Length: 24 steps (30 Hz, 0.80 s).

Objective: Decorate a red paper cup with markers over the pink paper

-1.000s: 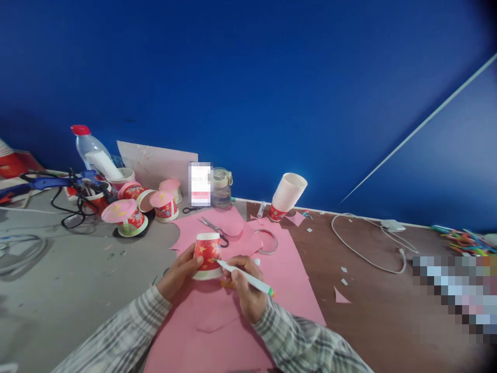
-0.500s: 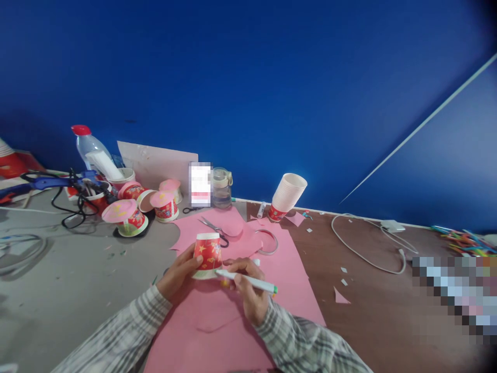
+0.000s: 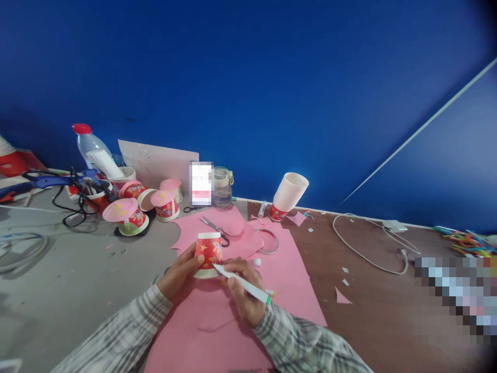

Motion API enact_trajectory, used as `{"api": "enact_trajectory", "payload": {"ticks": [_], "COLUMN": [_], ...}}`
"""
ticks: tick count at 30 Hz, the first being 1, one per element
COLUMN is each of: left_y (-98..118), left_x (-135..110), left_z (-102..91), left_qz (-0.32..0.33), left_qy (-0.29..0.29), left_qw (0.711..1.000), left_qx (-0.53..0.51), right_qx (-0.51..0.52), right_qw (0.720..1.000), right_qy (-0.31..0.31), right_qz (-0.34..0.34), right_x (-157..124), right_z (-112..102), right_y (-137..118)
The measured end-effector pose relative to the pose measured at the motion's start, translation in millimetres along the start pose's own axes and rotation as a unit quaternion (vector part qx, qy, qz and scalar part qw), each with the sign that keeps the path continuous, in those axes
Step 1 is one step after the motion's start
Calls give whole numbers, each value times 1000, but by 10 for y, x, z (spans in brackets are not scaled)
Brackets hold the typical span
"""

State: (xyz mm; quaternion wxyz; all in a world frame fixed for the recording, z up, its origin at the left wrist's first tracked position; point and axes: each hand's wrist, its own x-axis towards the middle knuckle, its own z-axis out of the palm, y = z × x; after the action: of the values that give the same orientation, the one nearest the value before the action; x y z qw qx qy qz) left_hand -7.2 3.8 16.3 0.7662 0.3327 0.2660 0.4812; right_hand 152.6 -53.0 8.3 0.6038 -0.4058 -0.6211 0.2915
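Note:
My left hand (image 3: 184,270) is closed round the left side of a red patterned paper cup (image 3: 209,252), which is upside down with its white base upward. In my right hand (image 3: 246,292) is a white marker (image 3: 248,287) with a green end, held like a pen. Its tip meets the lower part of the cup near the pale green band at the rim. Under both hands lies a large sheet of pink paper (image 3: 287,305). Scissors (image 3: 213,228) rest on pink paper just beyond the cup, beside a roll of tape (image 3: 267,242).
Several decorated cups with pink paper discs (image 3: 120,209) stand at the left. A stack of paper cups (image 3: 289,197) leans near the blue wall, with a water bottle (image 3: 222,189) to its left. A white cable (image 3: 368,264) and paper scraps lie on the right.
The marker has tilted more steeply, its tip moving slightly up and left on the cup and its green end dropping. My left hand holds the cup almost still.

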Motion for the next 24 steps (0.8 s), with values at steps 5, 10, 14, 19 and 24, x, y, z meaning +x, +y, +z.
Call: {"api": "enact_trajectory", "payload": {"ticks": [5,10,14,19,24], "left_y": [-5,-11,-15,-12,-15], "left_x": [4,4,14,16,15], "left_z": [-4,-10,-15,-6,-13], "left_qz": [0,-8,-6,-1,-7], "left_qy": [2,6,11,15,6], "left_qw": [1000,1000,1000,1000,1000], "left_qx": [3,1,-2,-2,-3], "right_qx": [-11,-12,-18,-15,5], "right_qw": [1000,1000,1000,999,996], "right_qy": [0,7,1,-26,-20], "right_qz": [-8,-9,-21,-42,-82], "right_x": [11,10,6,32,87], "right_z": [-7,3,0,-13,-1], "right_y": [-34,-23,-26,-63,-116]}}
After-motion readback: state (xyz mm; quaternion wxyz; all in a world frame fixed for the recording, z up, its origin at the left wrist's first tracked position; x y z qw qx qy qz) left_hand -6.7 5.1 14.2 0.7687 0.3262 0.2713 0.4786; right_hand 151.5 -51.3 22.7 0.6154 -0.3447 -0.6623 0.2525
